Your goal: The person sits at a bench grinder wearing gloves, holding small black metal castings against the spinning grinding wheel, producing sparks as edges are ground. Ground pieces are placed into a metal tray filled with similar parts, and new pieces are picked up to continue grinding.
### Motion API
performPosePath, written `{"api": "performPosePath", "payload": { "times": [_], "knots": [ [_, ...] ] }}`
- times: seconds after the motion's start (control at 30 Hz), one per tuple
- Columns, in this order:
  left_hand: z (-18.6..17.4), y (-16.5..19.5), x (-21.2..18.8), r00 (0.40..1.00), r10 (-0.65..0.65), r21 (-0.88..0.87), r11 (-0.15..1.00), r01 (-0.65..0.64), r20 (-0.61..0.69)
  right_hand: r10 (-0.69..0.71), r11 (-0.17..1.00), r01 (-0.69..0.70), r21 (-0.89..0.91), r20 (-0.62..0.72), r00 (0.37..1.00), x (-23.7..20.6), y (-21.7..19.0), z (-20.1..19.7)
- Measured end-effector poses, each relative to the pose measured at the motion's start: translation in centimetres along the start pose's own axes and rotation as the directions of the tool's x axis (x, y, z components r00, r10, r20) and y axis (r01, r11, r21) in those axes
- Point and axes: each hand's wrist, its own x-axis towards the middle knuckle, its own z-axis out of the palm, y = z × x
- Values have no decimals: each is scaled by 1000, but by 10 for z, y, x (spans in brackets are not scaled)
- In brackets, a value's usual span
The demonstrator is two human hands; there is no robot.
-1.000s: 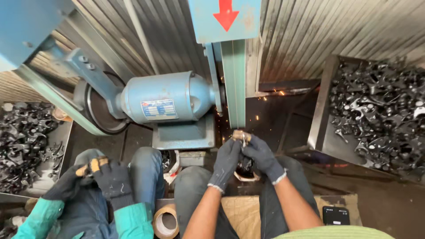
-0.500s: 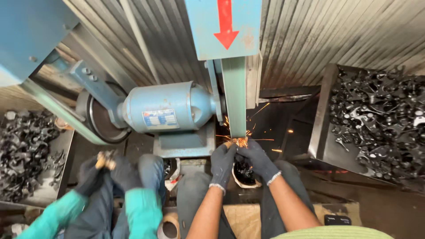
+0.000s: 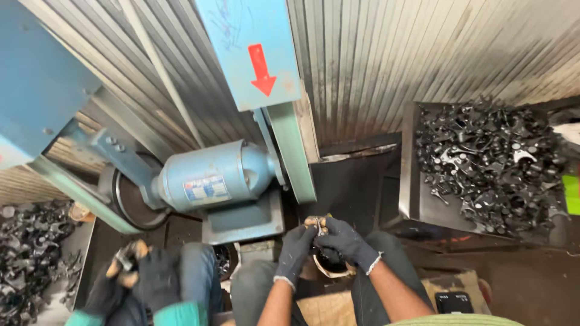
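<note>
Corrugated metal sheeting [image 3: 423, 66] covers the wall in front of me, grey and streaked, and low against it, just above my knees, sits the small metal part [image 3: 318, 224] I am working on. I hold it between both gloved hands: my left hand [image 3: 294, 247] curls its fingers around the part from the left side, and my right hand [image 3: 343, 240] closes over it from the right, thumb and fingertips pinching it, so that only its pale top edge shows between the dark gloves. Below my hands a round container [image 3: 329, 265] rests between my legs. Just above the part runs the grinding belt [image 3: 291, 151], a narrow pale-green band slanting down from a blue guard [image 3: 248, 48] marked with a red arrow [image 3: 261, 69]. Left of the belt is the blue motor [image 3: 211, 178] on its base. To my right a dark tray [image 3: 417, 199] holds a heap of black metal parts [image 3: 489, 157]. Another pile of black parts [image 3: 30, 253] lies at far left. Beside me on the left a co-worker's gloved hands [image 3: 136, 271] grip a small piece, green sleeves showing at the wrists. A dark phone [image 3: 453, 302] lies near my right thigh.
</note>
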Motion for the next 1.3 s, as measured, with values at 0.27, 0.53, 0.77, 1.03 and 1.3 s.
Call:
{"api": "performPosePath", "payload": {
  "times": [0.27,0.53,0.77,1.03,1.3],
  "knots": [
    [25,-42,47,971,80,-79,992,-100,-226,233,969,-196,153,-281,931,60,28,-3],
    [18,-22,13,978,107,-6,994,-110,-181,-126,990,121,-65,-67,990,20,1,1],
    [15,18,-8,999,15,192,981,-6,-46,-306,866,99,-491,-363,880,-14,-11,10],
    [25,20,9,987,113,59,992,-107,-111,-177,980,195,-23,-539,824,38,8,-2],
    [42,14,18,980,199,-447,877,-174,10,-327,942,325,-89,-472,819,55,24,-30]
  ]
}}
